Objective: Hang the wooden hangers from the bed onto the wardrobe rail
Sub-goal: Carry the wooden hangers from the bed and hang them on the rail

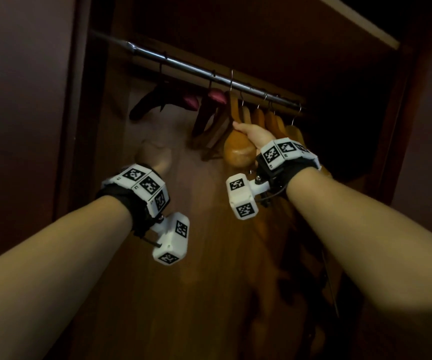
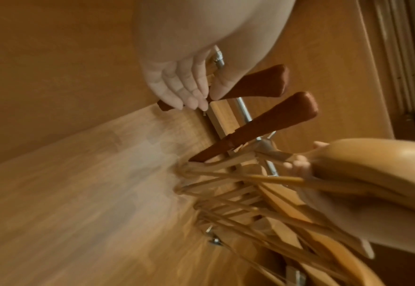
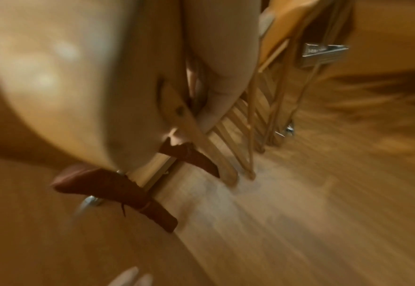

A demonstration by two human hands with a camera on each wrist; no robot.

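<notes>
Both arms stretched forward and up. Right hand (image 1: 252, 136) raised higher, fingers (image 3: 213, 108) curled round something, thumb side toward camera. Left hand (image 2: 179, 85) lower, fingers straight and relaxed, holding nothing. Marker-covered camera units strapped on both wrists.

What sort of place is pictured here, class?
Probably the inside of a wooden wardrobe: a metal rail carries wooden hangers and padded maroon hangers, with brown panels behind.
</notes>
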